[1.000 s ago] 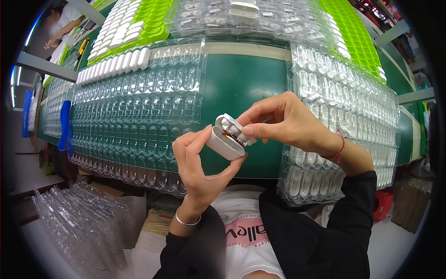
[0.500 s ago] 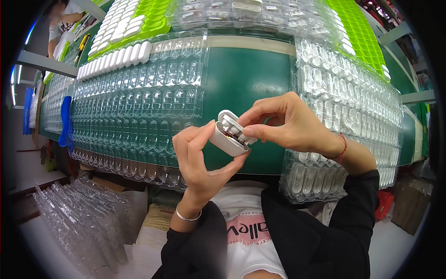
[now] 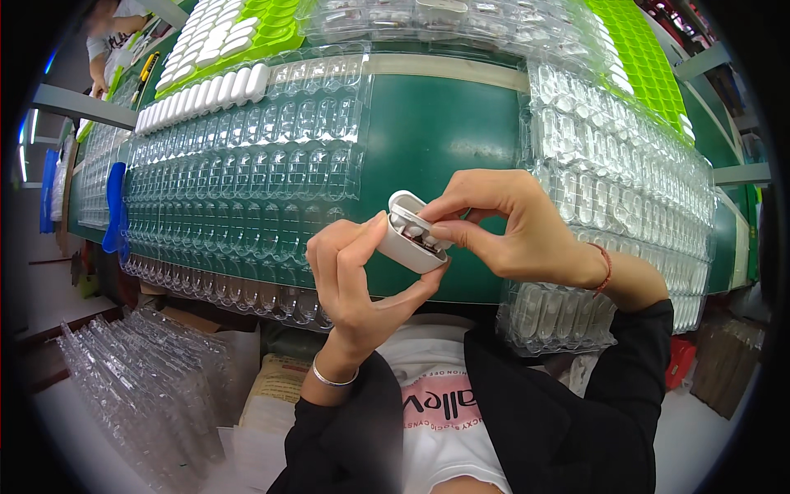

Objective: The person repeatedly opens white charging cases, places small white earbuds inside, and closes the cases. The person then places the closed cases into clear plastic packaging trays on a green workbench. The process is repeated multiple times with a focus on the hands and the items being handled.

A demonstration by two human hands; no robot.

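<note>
A white earphone charging case is held tilted above the green tabletop, its shell gripped at both ends by my left hand, thumb on one side and fingers on the other. From the shell's open top rises a white inner piece with a lid, and small dark and reddish parts show in the gap between them. My right hand pinches this inner piece with thumb and forefinger at its right side. The fingertips partly cover where they grip.
Clear plastic trays with oval pockets lie at left, a row of white cases along their far edge. Filled clear trays stand at right. Green trays lie farther back. A blue tool hangs at the left edge.
The inner piece now sits lower in the shell, and the gap between them looks narrower. Both hands keep their grip and have shifted only slightly.
</note>
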